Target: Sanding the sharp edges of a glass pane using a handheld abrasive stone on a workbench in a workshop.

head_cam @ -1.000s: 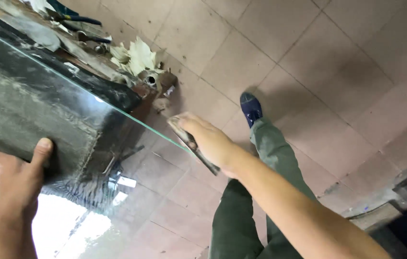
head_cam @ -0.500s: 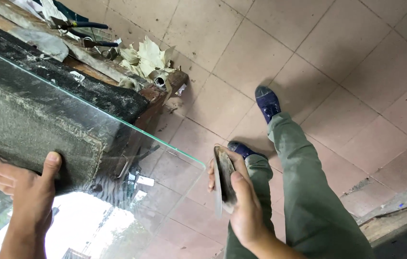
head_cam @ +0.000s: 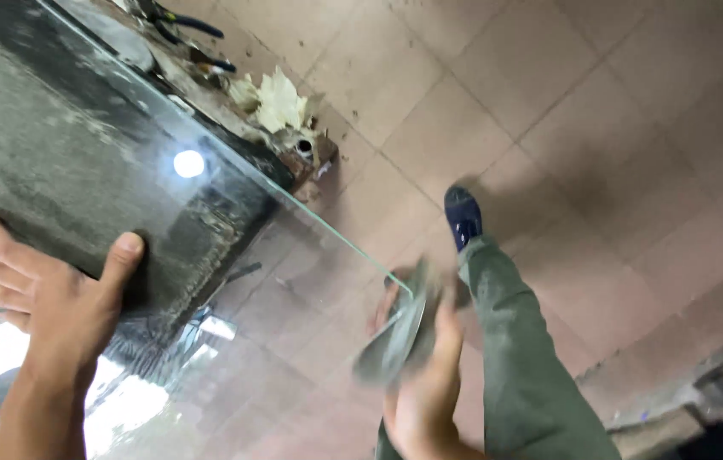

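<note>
A large clear glass sheet [head_cam: 293, 281] lies over a dark worn bench top [head_cam: 54, 153] and juts out past its edge above the floor. My left hand [head_cam: 54, 294] rests flat on the glass, fingers spread. My right hand [head_cam: 421, 383] holds a flat grey abrasive block [head_cam: 391, 336] against the glass corner at the lower middle; the block is blurred with motion. My green trouser leg [head_cam: 515, 358] and dark blue shoe [head_cam: 463, 217] show below on the floor.
The floor [head_cam: 600, 128] is pinkish-brown tile. Pliers with dark handles [head_cam: 187, 30], crumpled pale paper [head_cam: 280, 102] and a small tube sit on the bench's far end. A raised ledge [head_cam: 702, 392] runs at the lower right.
My right hand has come back from the glass edge and lowered to the overhanging corner with the block. My left hand stays flat on the glass. The camera has shifted.
</note>
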